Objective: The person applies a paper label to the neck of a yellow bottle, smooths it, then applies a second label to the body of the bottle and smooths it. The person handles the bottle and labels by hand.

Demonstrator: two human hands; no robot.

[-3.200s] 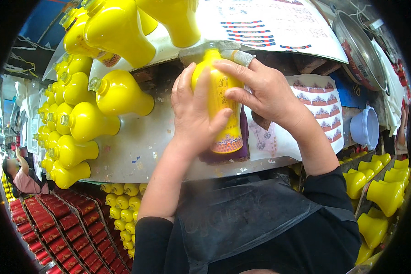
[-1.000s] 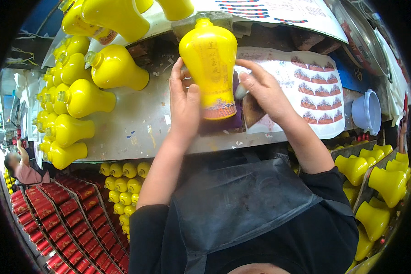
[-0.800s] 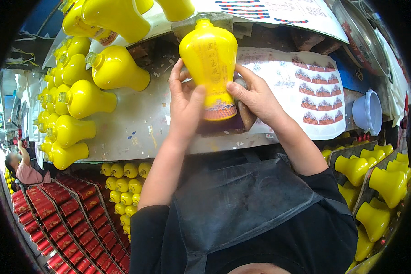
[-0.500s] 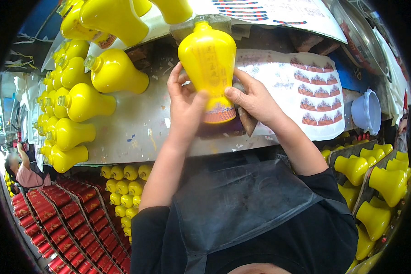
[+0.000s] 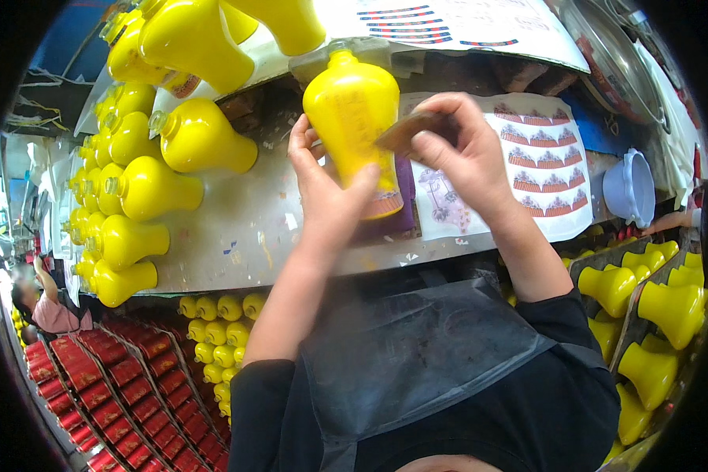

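Observation:
A glossy yellow bottle (image 5: pixel 352 102) with a clear neck lies in front of me, its neck pointing away. Faint lettering runs down its middle and a patterned band rings its base. My left hand (image 5: pixel 330 177) is closed around its lower left side, thumb laid across the front. In my right hand (image 5: pixel 468 149) is a flat brown scraper (image 5: pixel 417 132), pinched between thumb and fingers, its tip at or very near the bottle's right side. Under the bottle's base a purple cloth (image 5: pixel 404 189) shows. Decal sheets with patterned bands (image 5: pixel 549 159) lie just right of my right hand.
Yellow bottles (image 5: pixel 157 189) lie in rows on the table's left and far left. More fill racks (image 5: pixel 653 315) at lower right. A pale blue bucket (image 5: pixel 629 189) stands at the right edge. Red items (image 5: pixel 118 370) are stacked lower left, near a person in pink (image 5: pixel 55 311).
My right hand has left the bottle and picked up the brown scraper from the table beside it, raising it to the bottle's side. My left hand still holds the bottle.

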